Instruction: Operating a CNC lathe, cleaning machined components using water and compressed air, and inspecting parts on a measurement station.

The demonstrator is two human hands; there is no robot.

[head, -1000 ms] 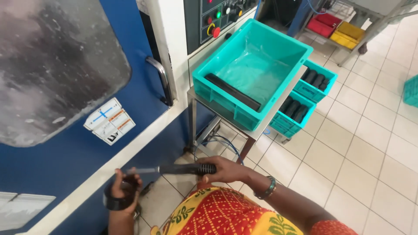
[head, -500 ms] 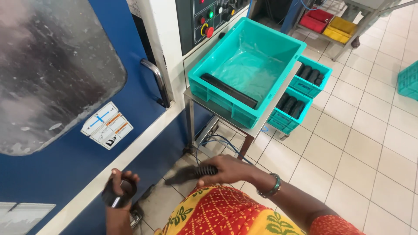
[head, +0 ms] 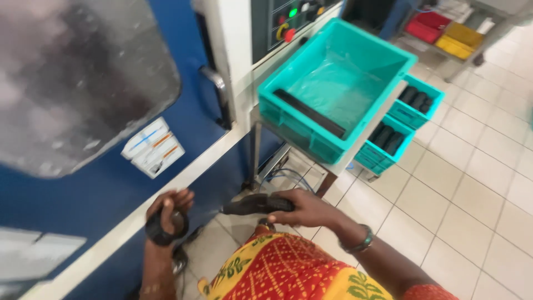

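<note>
My left hand [head: 166, 214] grips a black rubber ring [head: 158, 232] low at the left, in front of the blue machine door. My right hand [head: 308, 208] holds a dark air gun [head: 252, 205], and its thin nozzle points left toward the ring. A large teal crate [head: 316, 141] stands on a small stand above and to the right of my hands. One long black strip [head: 308, 113] lies inside the crate.
The blue machine door [head: 105, 183] has a round window [head: 78, 78], a label and a metal handle [head: 217, 91]. A control panel [head: 283, 22] with lit buttons sits above the crate. Two small teal bins [head: 413, 103] hold black parts. Red and yellow bins [head: 444, 36] stand farther back on the tiled floor.
The left hand with the ring has risen a little. My right hand has brought the air gun closer to the ring. The view has shifted slightly.
</note>
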